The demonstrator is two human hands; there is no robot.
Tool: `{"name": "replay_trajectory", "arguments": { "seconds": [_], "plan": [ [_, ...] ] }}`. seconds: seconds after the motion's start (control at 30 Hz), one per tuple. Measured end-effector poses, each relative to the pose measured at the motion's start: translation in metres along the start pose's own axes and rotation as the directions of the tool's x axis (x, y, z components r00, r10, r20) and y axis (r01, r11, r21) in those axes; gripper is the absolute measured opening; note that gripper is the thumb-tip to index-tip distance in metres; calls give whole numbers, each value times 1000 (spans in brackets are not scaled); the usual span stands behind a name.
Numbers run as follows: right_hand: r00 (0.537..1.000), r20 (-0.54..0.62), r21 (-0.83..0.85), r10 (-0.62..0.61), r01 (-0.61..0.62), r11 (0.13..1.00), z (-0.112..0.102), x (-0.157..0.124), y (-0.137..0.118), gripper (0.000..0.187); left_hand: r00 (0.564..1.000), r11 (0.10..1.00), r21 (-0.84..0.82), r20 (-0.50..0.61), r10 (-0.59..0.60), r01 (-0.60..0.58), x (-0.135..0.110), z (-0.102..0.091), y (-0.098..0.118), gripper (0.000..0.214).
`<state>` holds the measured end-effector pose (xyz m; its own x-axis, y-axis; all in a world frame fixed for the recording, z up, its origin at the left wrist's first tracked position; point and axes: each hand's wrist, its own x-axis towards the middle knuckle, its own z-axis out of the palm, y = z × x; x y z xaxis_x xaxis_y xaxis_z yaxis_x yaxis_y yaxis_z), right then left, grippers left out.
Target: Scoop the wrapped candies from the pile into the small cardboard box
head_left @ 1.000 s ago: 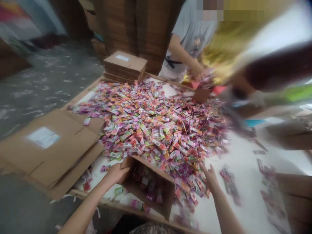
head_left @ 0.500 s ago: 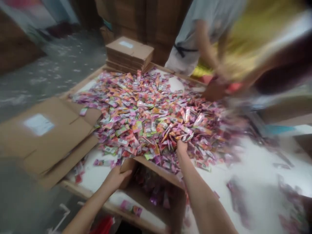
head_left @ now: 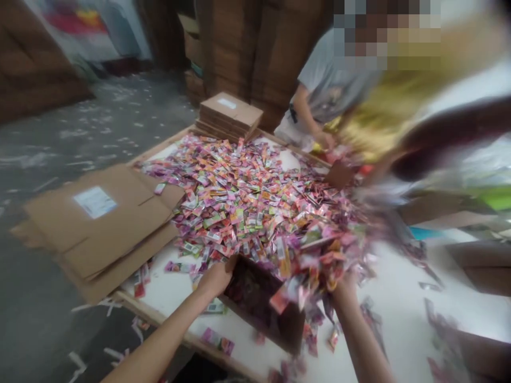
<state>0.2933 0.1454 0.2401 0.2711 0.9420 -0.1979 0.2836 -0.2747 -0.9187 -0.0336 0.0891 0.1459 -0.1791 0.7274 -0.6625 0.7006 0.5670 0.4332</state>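
The left hand (head_left: 215, 279) grips one end of a box (head_left: 294, 331) stretching rightward; beyond its other end, the right hand (head_left: 346, 291) holds bunched packets (head_left: 319, 259).

Both forearms (head_left: 170, 323) reach forward, left hand (head_left: 216, 279) curled, right hand (head_left: 345, 291) full, partly hidden.

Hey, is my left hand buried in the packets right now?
No, your left hand holds one end of the open box.
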Motion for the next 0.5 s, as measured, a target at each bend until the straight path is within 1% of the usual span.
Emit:
{"name": "replay_trajectory", "arguments": {
  "seconds": [0.07,0.1,0.13,0.17,0.2,0.23,0.27,0.3,0.33,0.37,0.4,0.43,0.5],
  "plan": [
    [992,62,-110,-109,116,987,6,-43,-5,30,1000,1000,10,-2,24,-24,0,-2,10,43],
    [980,104,-188,-171,188,964,14,-64,-4,33,999,999,10,3,40,-40,1,-3,13,41],
    [958,158,-284,-239,276,918,25,-82,-1,38,998,998,6,14,62,-62,2,-4,16,39],
    [926,230,-389,-298,368,845,37,-97,4,44,996,996,-2,31,88,-88,3,-5,16,36],
    [890,319,-487,-327,450,749,51,-108,9,47,992,993,-13,55,117,-117,4,-6,15,33],
    [847,427,-574,-316,524,629,65,-115,15,48,986,989,-26,80,149,-147,5,-6,12,30],
    [812,528,-638,-250,573,514,78,-118,22,49,978,983,-38,100,180,-178,5,-6,8,28],
    [789,598,-680,-138,591,433,91,-118,28,49,973,979,-44,113,202,-198,4,-5,2,27],
    [772,636,-711,-8,590,382,104,-114,34,48,970,977,-42,116,211,-208,4,-3,-4,28],
    [756,645,-737,112,577,352,115,-108,40,46,972,978,-34,113,208,-206,3,-1,-10,29],
    [743,637,-759,205,558,335,126,-101,46,45,975,981,-22,105,195,-194,2,2,-16,32],
    [734,622,-778,272,538,325,136,-93,52,46,980,984,-11,96,176,-176,1,5,-22,34],
    [722,599,-799,347,510,318,153,-81,61,48,986,990,-5,87,140,-140,-1,11,-29,38]
  ]
}}
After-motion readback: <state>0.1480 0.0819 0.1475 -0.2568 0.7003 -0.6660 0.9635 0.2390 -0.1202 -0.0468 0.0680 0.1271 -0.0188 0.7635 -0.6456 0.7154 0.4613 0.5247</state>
